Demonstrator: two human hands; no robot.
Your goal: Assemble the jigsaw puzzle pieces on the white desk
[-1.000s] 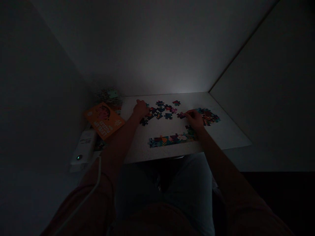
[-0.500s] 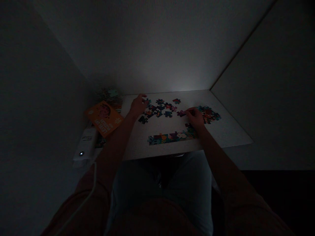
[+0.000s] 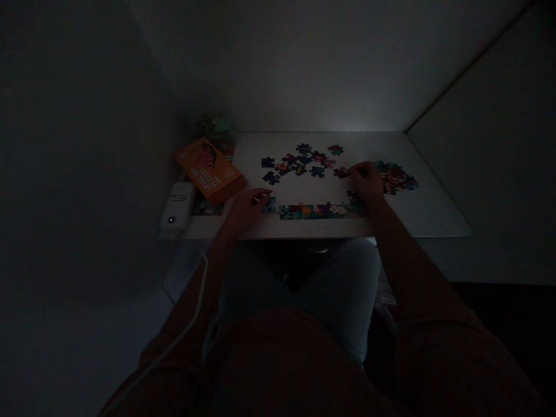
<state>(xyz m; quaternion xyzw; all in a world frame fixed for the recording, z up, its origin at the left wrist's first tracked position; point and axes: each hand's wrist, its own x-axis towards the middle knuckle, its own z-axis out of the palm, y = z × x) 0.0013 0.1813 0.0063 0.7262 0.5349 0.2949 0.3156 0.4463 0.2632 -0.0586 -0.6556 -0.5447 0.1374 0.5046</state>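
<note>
My left hand (image 3: 245,211) is at the left end of a joined puzzle strip (image 3: 313,211), its fingers closed on a teal puzzle piece (image 3: 271,205). A narrow gap separates that piece from the strip. Over on the right, my right hand (image 3: 368,182) pinches a purple puzzle piece (image 3: 341,172) by its right side. Several loose dark puzzle pieces (image 3: 299,169) lie between and beyond the hands. Part of the strip's right end, where a piece (image 3: 354,197) rises from it, is hidden under my right hand. The room is very dim.
Beyond my right hand lies a cluster of puzzle pieces (image 3: 398,178). An orange puzzle box (image 3: 212,171) rests at the left, beside a white device (image 3: 178,204) with a cable. A white wall (image 3: 304,75) closes off the back of the white table (image 3: 421,214).
My left hand has come toward the table's front edge, bringing the teal piece to the strip's left end. My right hand still pinches the purple piece. The camera view has shifted.
</note>
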